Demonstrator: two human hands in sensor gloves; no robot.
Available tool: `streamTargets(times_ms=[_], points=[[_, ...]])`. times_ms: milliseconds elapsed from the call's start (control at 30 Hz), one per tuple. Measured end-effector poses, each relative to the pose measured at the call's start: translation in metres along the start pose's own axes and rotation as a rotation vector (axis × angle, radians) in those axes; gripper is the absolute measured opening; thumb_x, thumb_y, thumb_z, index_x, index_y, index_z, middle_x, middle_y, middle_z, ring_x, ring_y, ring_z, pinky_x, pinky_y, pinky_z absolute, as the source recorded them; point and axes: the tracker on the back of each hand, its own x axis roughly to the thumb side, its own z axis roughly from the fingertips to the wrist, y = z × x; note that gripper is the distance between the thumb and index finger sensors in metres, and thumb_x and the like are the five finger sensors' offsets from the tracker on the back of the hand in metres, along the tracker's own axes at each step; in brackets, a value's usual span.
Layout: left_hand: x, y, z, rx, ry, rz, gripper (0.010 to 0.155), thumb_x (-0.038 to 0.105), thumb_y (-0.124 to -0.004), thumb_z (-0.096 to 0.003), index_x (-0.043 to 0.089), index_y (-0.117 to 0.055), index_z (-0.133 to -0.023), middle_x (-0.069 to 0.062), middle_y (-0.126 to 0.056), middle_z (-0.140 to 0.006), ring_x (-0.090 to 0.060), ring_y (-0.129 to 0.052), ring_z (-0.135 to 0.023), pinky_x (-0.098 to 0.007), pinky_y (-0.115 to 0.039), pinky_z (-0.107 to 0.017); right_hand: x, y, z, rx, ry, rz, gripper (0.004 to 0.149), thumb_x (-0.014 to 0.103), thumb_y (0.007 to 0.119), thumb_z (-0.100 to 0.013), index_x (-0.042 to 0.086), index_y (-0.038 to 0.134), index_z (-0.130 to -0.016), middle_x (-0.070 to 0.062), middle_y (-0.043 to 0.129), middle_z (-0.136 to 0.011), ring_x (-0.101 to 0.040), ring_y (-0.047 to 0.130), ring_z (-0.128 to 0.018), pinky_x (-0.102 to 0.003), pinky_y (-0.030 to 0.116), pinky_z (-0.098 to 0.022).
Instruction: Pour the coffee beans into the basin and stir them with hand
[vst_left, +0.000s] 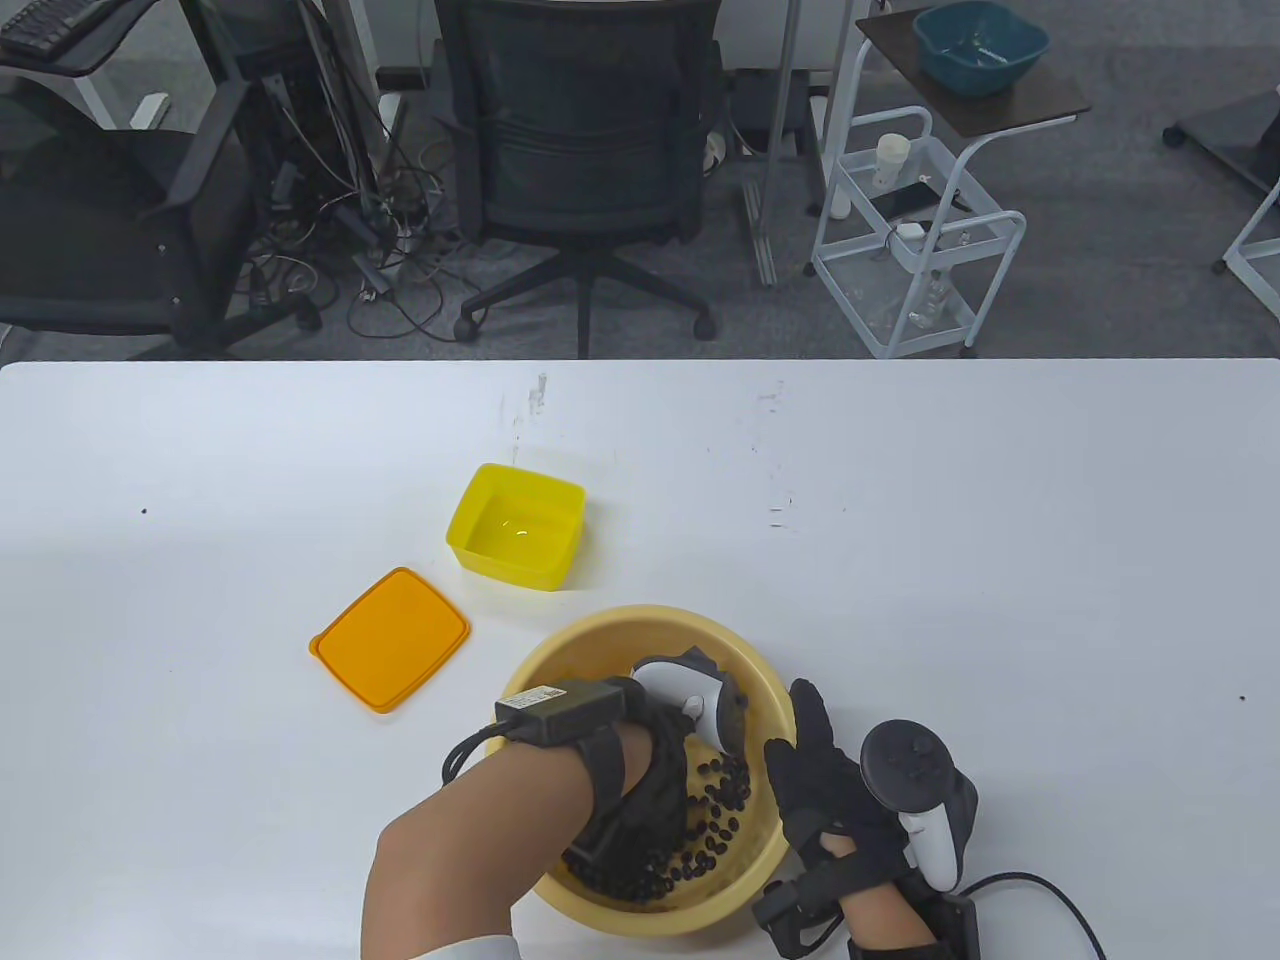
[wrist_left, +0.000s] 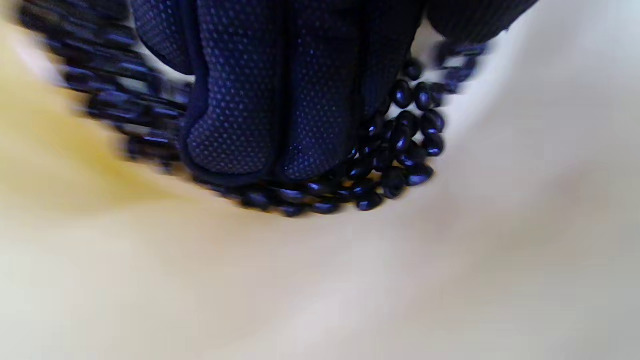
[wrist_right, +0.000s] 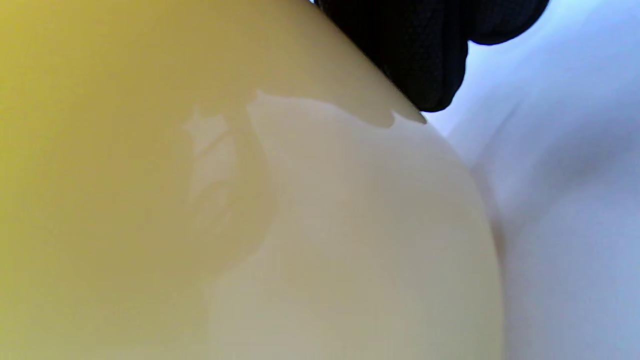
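A pale yellow basin (vst_left: 640, 620) stands near the table's front edge with dark coffee beans (vst_left: 725, 790) in its bottom. My left hand (vst_left: 660, 780) reaches down inside it. In the left wrist view its fingers (wrist_left: 280, 100) lie straight and close together, pushing into the beans (wrist_left: 410, 145) against the basin's wall (wrist_left: 300, 280); the beans at the left are blurred by motion. My right hand (vst_left: 810, 770) holds the basin's right side, thumb at the rim, fingers along the outer wall. The right wrist view shows that outer wall (wrist_right: 250, 200) with my gloved fingers (wrist_right: 425, 50) at the top.
An empty yellow square container (vst_left: 515, 525) sits just beyond the basin, with its orange lid (vst_left: 390, 638) lying flat to the left of it. The white table (vst_left: 1000, 520) stretches wide on both sides. Office chairs and a cart stand behind the far edge.
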Motion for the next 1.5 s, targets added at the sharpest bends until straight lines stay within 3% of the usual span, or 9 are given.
streamTargets(times_ms=[167, 367, 500, 700, 800, 1000, 1167, 1333, 1500], points=[[0.02, 0.009, 0.001, 0.124, -0.217, 0.042, 0.059, 0.049, -0.058, -0.0546, 0.004, -0.065, -0.092, -0.008, -0.093, -0.081, -0.029, -0.102, -0.07, -0.048, -0.067, -0.068, 0.0, 0.0, 0.0, 0.006, -0.003, -0.005, 0.065, 0.036, 0.055, -0.051, 0.012, 0.02, -0.101, -0.023, 0.06, -0.09, -0.049, 0.079, -0.073, -0.062, 0.054, -0.06], [0.015, 0.021, 0.019, 0.464, -0.231, 0.037, 0.059, 0.047, -0.057, -0.0557, 0.006, -0.055, -0.098, -0.007, -0.085, -0.086, -0.026, -0.097, -0.071, -0.046, -0.062, -0.072, -0.001, 0.0, 0.0, 0.01, -0.001, -0.011, 0.065, 0.036, 0.055, -0.051, 0.011, 0.02, -0.101, -0.023, 0.06, -0.09, -0.049, 0.079, -0.073, -0.062, 0.054, -0.06], [0.011, 0.024, 0.027, 0.672, -0.169, -0.099, 0.058, 0.046, -0.059, -0.0546, 0.006, -0.056, -0.097, -0.009, -0.083, -0.089, -0.025, -0.093, -0.07, -0.049, -0.055, -0.074, -0.001, 0.0, 0.0, 0.009, 0.002, -0.013, 0.065, 0.036, 0.055, -0.051, 0.011, 0.02, -0.1, -0.023, 0.06, -0.09, -0.048, 0.079, -0.073, -0.062, 0.054, -0.06], [0.016, 0.015, 0.032, 0.746, 0.094, -0.416, 0.06, 0.047, -0.062, -0.0529, 0.015, -0.054, -0.103, -0.011, -0.071, -0.1, -0.034, -0.082, -0.088, -0.051, -0.051, -0.076, -0.001, 0.0, 0.0, 0.008, -0.001, -0.01, 0.066, 0.036, 0.055, -0.051, 0.011, 0.02, -0.1, -0.023, 0.06, -0.09, -0.048, 0.079, -0.073, -0.062, 0.054, -0.06], [0.009, 0.014, 0.03, 0.711, 0.27, -0.47, 0.065, 0.048, -0.062, -0.052, 0.012, -0.049, -0.105, -0.016, -0.065, -0.103, -0.038, -0.078, -0.092, -0.053, -0.051, -0.076, -0.001, 0.0, 0.0, 0.008, -0.001, -0.01, 0.065, 0.036, 0.055, -0.051, 0.011, 0.02, -0.1, -0.023, 0.06, -0.09, -0.048, 0.079, -0.074, -0.062, 0.054, -0.06], [-0.003, 0.014, 0.033, 0.67, 0.363, -0.451, 0.071, 0.049, -0.064, -0.051, 0.0, -0.054, -0.102, -0.029, -0.073, -0.095, -0.044, -0.092, -0.08, -0.057, -0.061, -0.069, -0.001, 0.0, 0.0, 0.009, -0.003, -0.008, 0.065, 0.036, 0.055, -0.051, 0.012, 0.02, -0.101, -0.023, 0.06, -0.09, -0.048, 0.079, -0.074, -0.062, 0.054, -0.06], [-0.012, 0.011, 0.022, 0.386, 0.52, -0.401, 0.072, 0.051, -0.062, -0.0509, -0.011, -0.073, -0.087, -0.031, -0.092, -0.076, -0.042, -0.105, -0.06, -0.054, -0.066, -0.066, -0.001, 0.0, 0.0, 0.013, -0.005, -0.01, 0.065, 0.036, 0.055, -0.051, 0.012, 0.02, -0.101, -0.023, 0.059, -0.09, -0.049, 0.078, -0.074, -0.062, 0.054, -0.061], [-0.013, 0.003, 0.006, 0.123, 0.378, -0.265, 0.07, 0.051, -0.062, -0.0509, -0.011, -0.085, -0.074, -0.028, -0.102, -0.061, -0.041, -0.11, -0.045, -0.052, -0.07, -0.065, -0.001, 0.0, -0.001, 0.022, -0.003, -0.02, 0.065, 0.036, 0.055, -0.051, 0.013, 0.02, -0.101, -0.023, 0.059, -0.091, -0.049, 0.078, -0.074, -0.062, 0.053, -0.061], [-0.001, -0.001, -0.005, 0.018, -0.008, 0.021, 0.067, 0.053, -0.06, -0.0508, -0.004, -0.086, -0.074, -0.02, -0.105, -0.061, -0.034, -0.112, -0.046, -0.049, -0.072, -0.064, -0.001, 0.0, -0.001, 0.022, -0.003, -0.019, 0.065, 0.036, 0.055, -0.051, 0.013, 0.02, -0.101, -0.022, 0.059, -0.091, -0.049, 0.078, -0.075, -0.062, 0.053, -0.061]])
